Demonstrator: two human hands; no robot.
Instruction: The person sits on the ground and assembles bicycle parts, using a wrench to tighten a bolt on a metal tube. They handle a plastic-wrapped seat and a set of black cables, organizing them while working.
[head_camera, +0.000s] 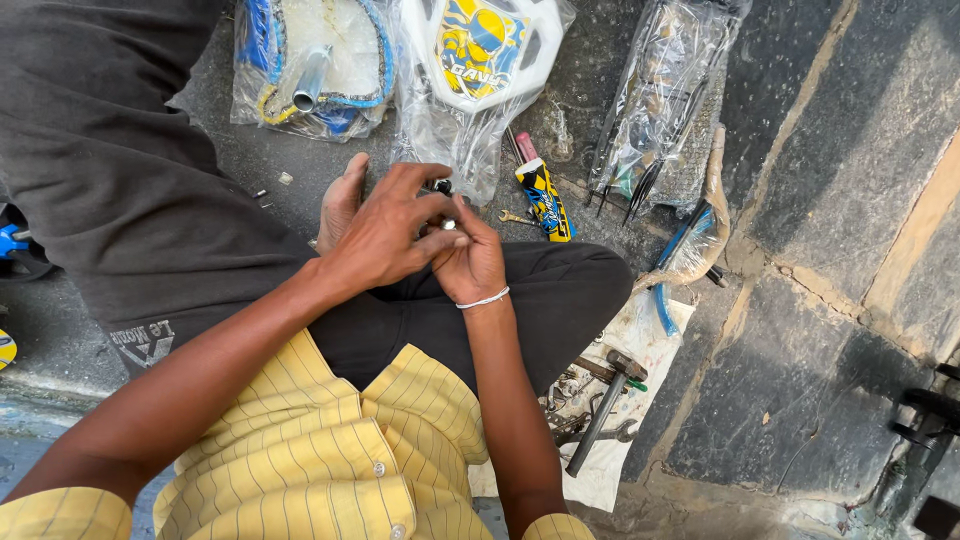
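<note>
Here we are pinching a small silvery metal part between the fingertips of our left hand and our right hand, both closed tight on it, above our folded knee. Beyond the hands, clear plastic bags are lying on the dark ground: one with blue tubing and a grey pipe, one with a white plate bearing a yellow-and-blue sticker, one with thin dark rods. A hammer is resting on a white cloth to our right.
</note>
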